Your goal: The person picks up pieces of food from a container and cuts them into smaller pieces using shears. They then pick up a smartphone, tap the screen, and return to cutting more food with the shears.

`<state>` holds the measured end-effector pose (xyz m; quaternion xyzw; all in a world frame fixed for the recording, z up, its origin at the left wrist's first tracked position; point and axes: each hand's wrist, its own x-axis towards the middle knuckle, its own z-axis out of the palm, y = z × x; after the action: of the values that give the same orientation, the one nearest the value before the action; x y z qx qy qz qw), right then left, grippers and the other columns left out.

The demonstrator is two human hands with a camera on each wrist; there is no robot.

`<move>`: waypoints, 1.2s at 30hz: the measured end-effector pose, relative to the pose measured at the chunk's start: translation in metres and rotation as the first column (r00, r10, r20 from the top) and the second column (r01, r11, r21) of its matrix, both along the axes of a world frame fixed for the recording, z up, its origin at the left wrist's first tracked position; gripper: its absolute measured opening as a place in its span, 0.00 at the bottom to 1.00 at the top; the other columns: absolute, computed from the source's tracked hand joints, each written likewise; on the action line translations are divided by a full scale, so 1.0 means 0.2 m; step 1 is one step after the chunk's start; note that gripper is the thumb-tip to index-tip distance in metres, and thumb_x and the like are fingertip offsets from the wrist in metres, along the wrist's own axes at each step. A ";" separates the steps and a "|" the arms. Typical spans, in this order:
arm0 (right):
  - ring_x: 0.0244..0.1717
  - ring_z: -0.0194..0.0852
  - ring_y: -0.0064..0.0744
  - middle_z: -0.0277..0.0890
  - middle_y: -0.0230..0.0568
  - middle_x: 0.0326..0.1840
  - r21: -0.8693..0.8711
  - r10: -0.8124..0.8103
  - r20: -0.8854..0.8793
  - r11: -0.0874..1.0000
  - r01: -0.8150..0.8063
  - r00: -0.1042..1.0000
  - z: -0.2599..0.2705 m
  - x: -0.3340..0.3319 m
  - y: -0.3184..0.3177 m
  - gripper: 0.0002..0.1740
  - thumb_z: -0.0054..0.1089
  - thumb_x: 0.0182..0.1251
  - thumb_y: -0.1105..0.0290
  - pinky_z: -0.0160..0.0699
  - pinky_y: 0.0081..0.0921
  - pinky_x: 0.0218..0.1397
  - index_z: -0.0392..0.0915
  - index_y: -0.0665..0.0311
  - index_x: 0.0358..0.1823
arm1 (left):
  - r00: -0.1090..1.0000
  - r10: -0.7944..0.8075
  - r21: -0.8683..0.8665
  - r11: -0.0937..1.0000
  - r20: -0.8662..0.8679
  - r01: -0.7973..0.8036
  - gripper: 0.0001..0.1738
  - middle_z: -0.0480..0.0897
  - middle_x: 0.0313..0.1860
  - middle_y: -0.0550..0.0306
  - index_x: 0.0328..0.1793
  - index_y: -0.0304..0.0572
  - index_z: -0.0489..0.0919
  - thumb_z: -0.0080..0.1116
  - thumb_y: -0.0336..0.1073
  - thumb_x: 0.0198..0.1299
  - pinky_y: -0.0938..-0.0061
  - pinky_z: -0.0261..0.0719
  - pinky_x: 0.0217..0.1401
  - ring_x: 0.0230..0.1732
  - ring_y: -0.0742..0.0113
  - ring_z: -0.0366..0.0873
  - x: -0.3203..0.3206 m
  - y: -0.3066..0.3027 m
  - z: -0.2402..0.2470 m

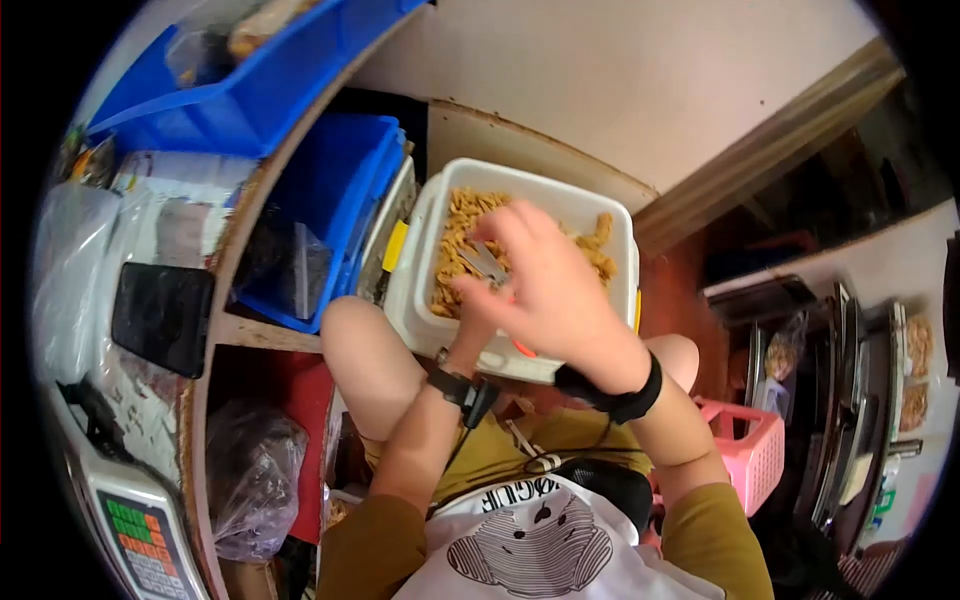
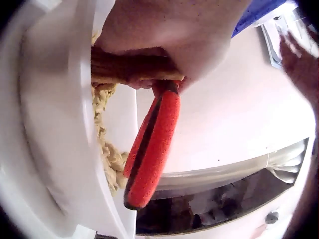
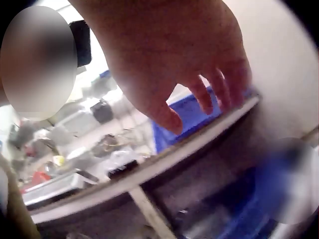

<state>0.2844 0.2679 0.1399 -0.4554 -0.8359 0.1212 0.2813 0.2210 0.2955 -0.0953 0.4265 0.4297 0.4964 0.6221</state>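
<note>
My left hand (image 2: 172, 37) grips the red-handled tool (image 2: 155, 149) at the white tub (image 1: 560, 188) of tan pieces (image 1: 463, 218). Right hand (image 1: 550, 285): fingers loosely spread, nothing held.

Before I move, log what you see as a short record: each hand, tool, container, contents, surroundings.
Left hand: grips the red-handled tool
Right hand: fingers apart, holding nothing, raised over the white tub
Tool: grey end shows over the tub; exact type unclear
Container: white tub, open-topped
Contents: tan-brown pieces, partly hidden by the hands
Head view, left: blue bin, dark phone-like device, keypad unit
Head view, right: pink basket
</note>
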 end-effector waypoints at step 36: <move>0.46 0.76 0.29 0.73 0.34 0.44 -0.622 -0.609 -0.741 0.781 0.055 0.282 -1.12 0.82 -0.26 0.14 0.57 0.59 0.82 0.76 0.27 0.53 0.70 0.65 0.46 | 0.462 -0.582 0.227 0.432 -0.669 0.873 0.21 0.72 0.44 0.53 0.46 0.39 0.72 0.51 0.21 0.39 0.67 0.61 0.64 0.57 0.55 0.65 0.05 -0.13 0.27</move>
<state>0.4478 0.2155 -0.0839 -0.5312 -0.3498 0.4927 0.5939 0.2307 0.2702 -0.0406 0.8415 0.1727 0.1325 0.4946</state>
